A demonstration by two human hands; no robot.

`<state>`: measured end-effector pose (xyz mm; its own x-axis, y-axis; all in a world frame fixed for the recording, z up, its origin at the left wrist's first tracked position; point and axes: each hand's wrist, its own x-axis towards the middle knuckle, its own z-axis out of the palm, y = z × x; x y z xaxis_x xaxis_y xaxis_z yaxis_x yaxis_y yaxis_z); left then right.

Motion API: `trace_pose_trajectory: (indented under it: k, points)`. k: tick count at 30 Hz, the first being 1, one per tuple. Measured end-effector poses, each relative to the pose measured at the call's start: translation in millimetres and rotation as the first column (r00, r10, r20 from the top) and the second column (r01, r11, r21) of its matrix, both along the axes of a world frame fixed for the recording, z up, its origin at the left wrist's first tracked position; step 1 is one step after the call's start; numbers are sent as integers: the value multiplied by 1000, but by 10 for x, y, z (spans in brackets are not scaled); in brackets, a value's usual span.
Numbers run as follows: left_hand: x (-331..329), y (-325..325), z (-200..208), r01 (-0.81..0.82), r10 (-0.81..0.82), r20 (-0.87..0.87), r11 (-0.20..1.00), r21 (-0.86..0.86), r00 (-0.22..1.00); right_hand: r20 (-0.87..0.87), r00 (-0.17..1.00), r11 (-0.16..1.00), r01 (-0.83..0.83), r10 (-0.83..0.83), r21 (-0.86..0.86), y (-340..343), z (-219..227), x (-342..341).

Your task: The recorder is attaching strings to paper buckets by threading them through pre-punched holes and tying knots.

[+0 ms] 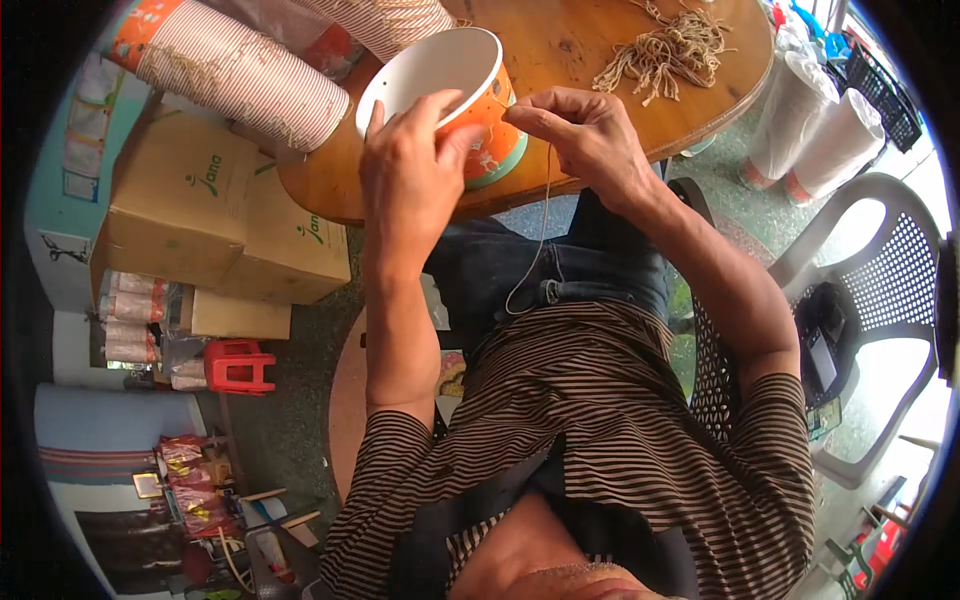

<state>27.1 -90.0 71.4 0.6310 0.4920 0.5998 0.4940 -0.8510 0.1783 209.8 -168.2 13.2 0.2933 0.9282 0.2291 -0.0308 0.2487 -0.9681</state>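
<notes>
A large paper tub [500,155], white inside with an orange and green outer wall, stands tilted at the table's near edge. My left hand [415,165] grips its near rim, the thumb on the outside and fingers curled toward the inside. On the tub's right side, by a small hole under the rim, my right hand [590,135] pinches a thin beige cord [546,215]. One end of the cord meets the tub's wall; the rest hangs below my fingers toward my lap. Exactly how the cord passes through the hole is too small to tell.
A pile of cut cords [672,55] lies on the wooden table [570,40]. Nested tubs [245,75] with cords lie at the left. Cardboard boxes [185,200] and a red stool [238,367] stand beyond. Wrapped stacks [795,110] and a plastic chair [880,270] are at the right.
</notes>
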Motion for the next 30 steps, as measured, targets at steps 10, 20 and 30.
trace_pose_trajectory:
  k: [10,20,30]
  points:
    - [-85,12,-6,95,-40,187,950,-299,981,30,1000,999,4,-6,47,14,-54,-53]
    - [-105,-10,-32,110,-50,208,950,-291,977,38,998,999,43,-43,14,21,-51,-54]
    - [-102,-23,-25,112,-58,205,958,-265,977,37,998,999,40,-41,12,8,2,-62]
